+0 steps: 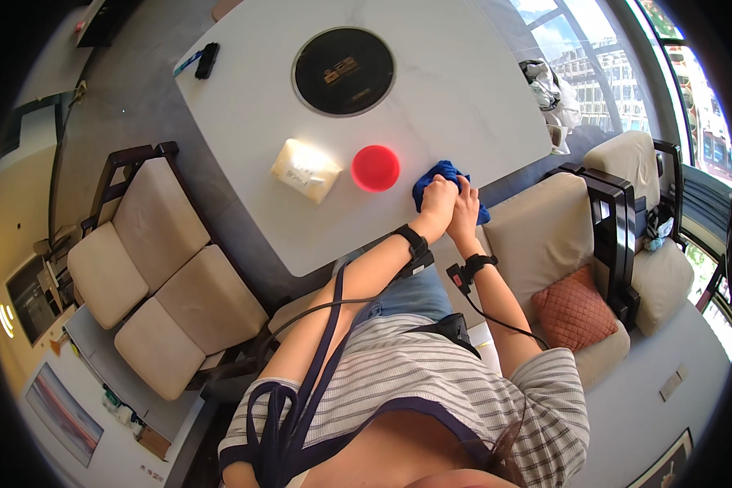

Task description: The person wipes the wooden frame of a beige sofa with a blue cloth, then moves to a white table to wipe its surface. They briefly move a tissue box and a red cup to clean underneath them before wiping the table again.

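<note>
A crumpled blue cloth (425,185) lies at the table's near right edge, part of it hanging towards the seat. My left hand (439,198) grips the cloth from above, its fingers curled into the fabric. Close against it, my right hand (465,207) is also closed on the cloth, towards its right side. Both wrists wear black straps with small devices and cables. Left of the cloth stands a red round container (375,168). A pale plastic-wrapped pack (305,170) bearing writing lies farther left.
The white table (244,122) holds a round black plate (344,71) set in its top and a dark object with a blue strap (206,60) at the far left corner. Cushioned seats flank the table; an orange quilted cushion (573,308) rests on the right. White bags (549,85) are beyond the right edge.
</note>
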Tool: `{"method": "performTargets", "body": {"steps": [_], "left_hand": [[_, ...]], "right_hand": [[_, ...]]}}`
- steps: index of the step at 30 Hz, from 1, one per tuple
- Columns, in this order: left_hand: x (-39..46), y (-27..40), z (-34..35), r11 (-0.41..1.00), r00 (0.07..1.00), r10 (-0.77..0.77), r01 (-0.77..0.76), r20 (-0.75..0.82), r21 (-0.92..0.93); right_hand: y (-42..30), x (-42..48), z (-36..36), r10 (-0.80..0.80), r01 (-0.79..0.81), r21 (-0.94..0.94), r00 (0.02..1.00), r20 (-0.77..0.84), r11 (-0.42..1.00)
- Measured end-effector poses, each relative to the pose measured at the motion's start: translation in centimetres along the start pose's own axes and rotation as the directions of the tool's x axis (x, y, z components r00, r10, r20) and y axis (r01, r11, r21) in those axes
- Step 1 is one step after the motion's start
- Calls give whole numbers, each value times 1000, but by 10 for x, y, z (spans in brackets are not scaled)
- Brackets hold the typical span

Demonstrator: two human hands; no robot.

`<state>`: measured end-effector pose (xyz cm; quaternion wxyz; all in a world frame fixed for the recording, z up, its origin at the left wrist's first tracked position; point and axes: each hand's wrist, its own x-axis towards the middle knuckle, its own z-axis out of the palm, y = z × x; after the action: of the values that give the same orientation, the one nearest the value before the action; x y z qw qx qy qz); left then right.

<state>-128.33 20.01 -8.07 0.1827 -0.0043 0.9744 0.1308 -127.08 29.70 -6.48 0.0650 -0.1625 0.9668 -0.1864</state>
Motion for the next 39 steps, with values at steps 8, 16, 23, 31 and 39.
{"method": "performTargets", "body": {"steps": [8,16,23,31,39], "left_hand": [[-148,-113,-9,992,990,-100,91,-95,-86],[-256,-283,3,894,882,-291,113,-370,-434],[-243,-369,-28,803,901,-292,49,-320,-594],[-169,-439,-64,827,855,-333,62,-398,-559],[-84,-518,-121,882,865,-243,8,-439,-471]], "right_hand": [[-135,-82,56,-113,113,38,994,6,993],[-311,-90,129,-184,189,-51,978,93,981],[-375,-35,158,-159,169,-117,983,87,979],[-426,58,174,-160,161,-121,987,21,980],[-473,165,190,-84,78,-134,996,-41,988]]}}
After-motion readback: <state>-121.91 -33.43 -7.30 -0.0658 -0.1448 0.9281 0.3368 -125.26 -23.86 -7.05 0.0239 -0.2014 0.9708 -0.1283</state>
